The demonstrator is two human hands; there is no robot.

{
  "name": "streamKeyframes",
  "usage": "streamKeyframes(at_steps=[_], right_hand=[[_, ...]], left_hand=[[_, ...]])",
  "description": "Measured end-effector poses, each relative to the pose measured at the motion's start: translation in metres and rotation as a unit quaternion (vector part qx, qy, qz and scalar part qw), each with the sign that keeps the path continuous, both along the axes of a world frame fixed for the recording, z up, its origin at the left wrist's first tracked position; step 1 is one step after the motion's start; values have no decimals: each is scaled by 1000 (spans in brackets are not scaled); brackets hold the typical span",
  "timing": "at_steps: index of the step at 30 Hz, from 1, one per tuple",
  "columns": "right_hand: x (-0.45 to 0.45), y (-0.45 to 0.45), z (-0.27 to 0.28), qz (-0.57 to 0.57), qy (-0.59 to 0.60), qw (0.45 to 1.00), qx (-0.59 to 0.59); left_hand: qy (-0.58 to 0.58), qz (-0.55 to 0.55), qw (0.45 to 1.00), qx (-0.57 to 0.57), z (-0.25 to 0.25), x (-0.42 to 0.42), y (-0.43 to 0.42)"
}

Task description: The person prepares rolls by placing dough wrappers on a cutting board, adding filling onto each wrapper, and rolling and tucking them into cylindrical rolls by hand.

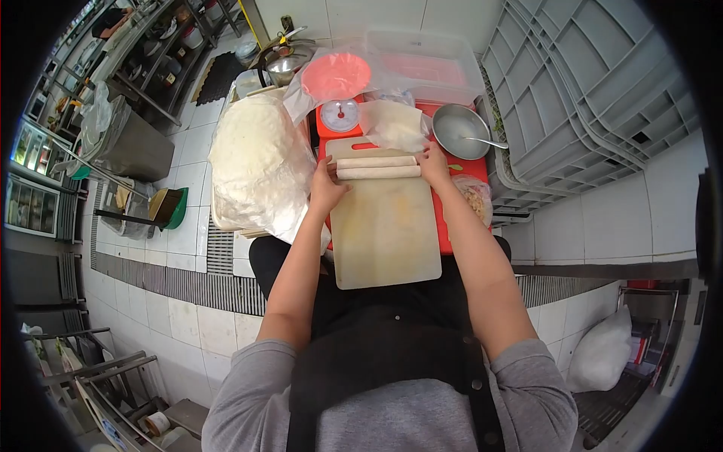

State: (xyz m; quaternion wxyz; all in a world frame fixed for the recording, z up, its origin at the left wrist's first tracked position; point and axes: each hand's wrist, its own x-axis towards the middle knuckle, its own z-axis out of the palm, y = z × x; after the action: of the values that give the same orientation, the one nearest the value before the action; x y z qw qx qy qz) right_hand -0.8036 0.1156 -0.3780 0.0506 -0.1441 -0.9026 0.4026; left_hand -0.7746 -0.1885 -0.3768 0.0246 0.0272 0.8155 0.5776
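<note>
Two long white spring rolls [379, 172] lie side by side across the far part of a pale cutting board [385, 233]. My left hand [327, 188] is closed at their left ends, its thumb toward the board. At the right ends, the fingers of my right hand [434, 164] are drawn together against the rolls. Just beyond the board is a stack of thin white wrapper sheets [395, 126], partly in plastic. A metal bowl [461, 129] with a spoon [486, 142] stands past my right hand. Near my right forearm sits a plastic bag of chopped filling [474, 197].
A large white mound [256, 158] in plastic rises left of the board. Behind are a dial scale [340, 115], a pink bowl [337, 75] and a clear plastic tub [429, 64]. Stacked grey crates [595, 83] wall the right side. A grey bin [135, 139] stands at left.
</note>
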Motion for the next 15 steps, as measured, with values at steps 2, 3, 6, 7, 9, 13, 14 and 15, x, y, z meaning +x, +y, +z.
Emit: streamKeyframes(at_steps=[2,3,6,7,9,13,14,15], right_hand=[[10,1,8,10,6,1000,3],[18,-1,11,18,6,1000,13],[37,-11,16,25,-3,1000,6],[41,-13,16,26,-12,1000,-11],[44,-16,12,18,-2,999,-28],[42,-12,3,11,-4,999,-46],[39,-11,4,11,-1,999,-48],[40,-11,5,13,-1,999,-52]], left_hand=[[-1,45,999,21,-9,-1,-3],[-1,43,999,20,-4,2,0],[2,62,996,-62,7,12,16],[48,94,989,-106,8,14,23],[97,124,976,-151,14,16,25],[58,86,992,-68,6,9,8],[61,67,996,-16,-6,5,1],[60,66,996,-20,-8,2,-4]])
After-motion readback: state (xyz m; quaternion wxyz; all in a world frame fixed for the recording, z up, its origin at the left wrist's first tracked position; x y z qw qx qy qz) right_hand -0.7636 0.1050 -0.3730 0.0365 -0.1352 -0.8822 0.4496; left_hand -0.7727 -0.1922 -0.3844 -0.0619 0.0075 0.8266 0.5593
